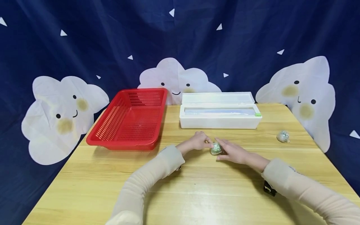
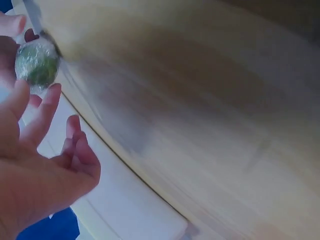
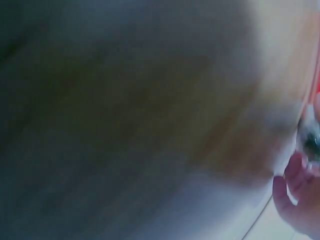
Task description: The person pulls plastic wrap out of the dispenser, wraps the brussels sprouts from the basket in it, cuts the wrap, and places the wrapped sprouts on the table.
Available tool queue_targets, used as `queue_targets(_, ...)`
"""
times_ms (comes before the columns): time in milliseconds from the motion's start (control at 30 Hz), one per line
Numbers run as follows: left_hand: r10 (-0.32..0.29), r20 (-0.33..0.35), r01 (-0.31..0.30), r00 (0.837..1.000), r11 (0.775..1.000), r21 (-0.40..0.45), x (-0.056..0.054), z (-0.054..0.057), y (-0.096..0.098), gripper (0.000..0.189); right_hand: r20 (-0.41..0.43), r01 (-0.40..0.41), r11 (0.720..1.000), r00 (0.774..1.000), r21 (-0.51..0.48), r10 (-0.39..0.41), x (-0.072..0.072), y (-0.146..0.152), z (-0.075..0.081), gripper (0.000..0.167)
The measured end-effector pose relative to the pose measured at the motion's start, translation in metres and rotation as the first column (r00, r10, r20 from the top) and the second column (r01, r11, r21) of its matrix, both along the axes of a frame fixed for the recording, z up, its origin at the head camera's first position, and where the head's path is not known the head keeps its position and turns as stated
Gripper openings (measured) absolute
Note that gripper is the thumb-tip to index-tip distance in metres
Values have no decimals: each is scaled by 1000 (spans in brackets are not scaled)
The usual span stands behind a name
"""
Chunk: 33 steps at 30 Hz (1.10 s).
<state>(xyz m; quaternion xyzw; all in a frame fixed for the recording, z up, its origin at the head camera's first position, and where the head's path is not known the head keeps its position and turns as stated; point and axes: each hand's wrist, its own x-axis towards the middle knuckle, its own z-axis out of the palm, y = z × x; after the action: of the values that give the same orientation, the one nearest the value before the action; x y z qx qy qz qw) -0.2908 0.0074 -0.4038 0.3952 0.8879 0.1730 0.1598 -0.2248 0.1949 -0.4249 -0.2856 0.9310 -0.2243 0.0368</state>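
A small round green thing in crinkled clear film (image 1: 216,149) sits between the two hands on the table. My left hand (image 1: 199,141) pinches at its left side with thumb and forefinger; the other fingers curl loosely in the left wrist view. On the right side, my right hand (image 1: 234,152) lies around it with fingers and thumb fairly straight and spread. The green wrapped ball (image 2: 37,66) shows plainly in the left wrist view, above the left hand (image 2: 47,170). In the right wrist view, only part of the ball (image 3: 310,140) appears at the edge.
Behind the hands stands a white cling film dispenser (image 1: 219,122), lid raised, with a green slider (image 1: 257,114) at its right end. A red plastic basket (image 1: 123,143) stands at the back left. Another film-wrapped ball (image 1: 282,136) lies at the right on the wooden table (image 1: 194,200).
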Motion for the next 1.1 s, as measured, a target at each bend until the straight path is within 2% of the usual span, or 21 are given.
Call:
queue_targets(133,45,-45,-46,998,999,-14,3,-2,1,21,-139,39,994,990,100,-25,0,-3,-3,67)
queue_targets(200,62,-79,-65,995,997,-36,6,-3,3,24,-173,46,992,985,120,-24,-2,-3,-3,61)
queue_targets(367,101,-153,-114,983,990,-80,10,-2,6,32,-155,54,993,987,103,-38,-8,-4,0,57)
queue_targets(567,85,-139,-105,987,984,-141,16,2,-4,54,-81,61,998,995,1,-61,-10,0,-1,45)
queue_targets(733,80,-147,-108,986,975,-194,22,6,-17,65,-42,81,996,996,-32,-82,-11,14,2,41)
queue_targets(933,108,-167,-136,980,977,-165,25,7,-31,68,-41,106,994,993,-16,-107,-5,44,10,39)
queue_targets(1100,139,-149,-152,979,985,-77,26,7,-39,68,-65,155,988,986,3,-155,8,74,11,35)
